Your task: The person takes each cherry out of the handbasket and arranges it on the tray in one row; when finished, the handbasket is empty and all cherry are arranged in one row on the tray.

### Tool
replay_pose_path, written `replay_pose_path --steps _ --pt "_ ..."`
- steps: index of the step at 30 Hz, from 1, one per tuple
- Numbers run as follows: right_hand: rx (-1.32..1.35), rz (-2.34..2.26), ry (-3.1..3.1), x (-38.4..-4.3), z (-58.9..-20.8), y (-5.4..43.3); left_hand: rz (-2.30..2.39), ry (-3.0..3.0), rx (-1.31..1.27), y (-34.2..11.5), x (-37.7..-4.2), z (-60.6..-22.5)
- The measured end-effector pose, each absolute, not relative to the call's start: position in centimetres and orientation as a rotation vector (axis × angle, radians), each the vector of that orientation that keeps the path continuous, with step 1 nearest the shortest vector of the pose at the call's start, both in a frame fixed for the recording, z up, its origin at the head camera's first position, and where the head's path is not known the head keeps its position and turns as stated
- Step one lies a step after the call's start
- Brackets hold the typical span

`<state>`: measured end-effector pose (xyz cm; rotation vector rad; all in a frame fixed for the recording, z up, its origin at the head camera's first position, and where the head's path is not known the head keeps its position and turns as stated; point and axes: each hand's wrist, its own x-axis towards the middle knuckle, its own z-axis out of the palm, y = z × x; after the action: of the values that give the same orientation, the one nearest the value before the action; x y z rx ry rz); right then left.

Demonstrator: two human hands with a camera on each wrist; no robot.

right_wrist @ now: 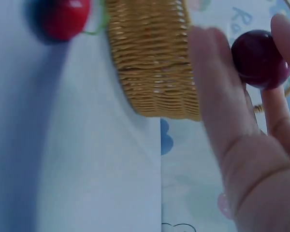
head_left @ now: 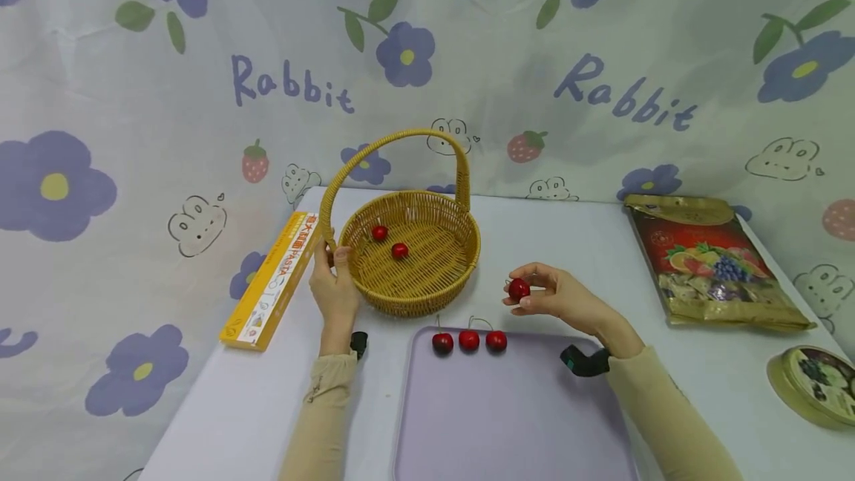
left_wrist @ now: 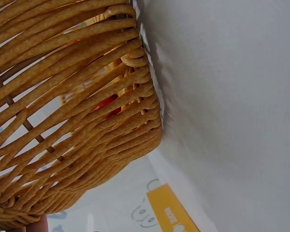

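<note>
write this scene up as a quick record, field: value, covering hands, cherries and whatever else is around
left hand: grips the round yellow woven basket at its left side, by the handle's base
right hand: pinches a round dark red cherry
inside basket: two small red cherries
on light purple tray: three stemmed red cherries, along the far edge
left of basket: long yellow-and-white pasta box
far right: flat red-and-gold bag, round gold-coloured container

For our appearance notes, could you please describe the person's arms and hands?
The left hand and right hand are gloveless. The left sleeve and right sleeve are beige. Black devices show beside both, the right one with a greenish mark.
</note>
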<state>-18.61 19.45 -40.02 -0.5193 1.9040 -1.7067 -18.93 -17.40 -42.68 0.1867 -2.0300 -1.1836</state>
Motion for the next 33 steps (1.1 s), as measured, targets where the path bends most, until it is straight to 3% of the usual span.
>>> replay_pose_path --steps 16,33 --pt "-0.445 -1.308 2.59 -12.4 -43.2 18.4 -1.189 -2.008 0.176 -17.4 -19.0 -42.8" --pt "-0.509 -1.055 2.833 -12.2 -44.2 17.2 -1.182 -2.009 0.174 -17.4 -19.1 -42.8"
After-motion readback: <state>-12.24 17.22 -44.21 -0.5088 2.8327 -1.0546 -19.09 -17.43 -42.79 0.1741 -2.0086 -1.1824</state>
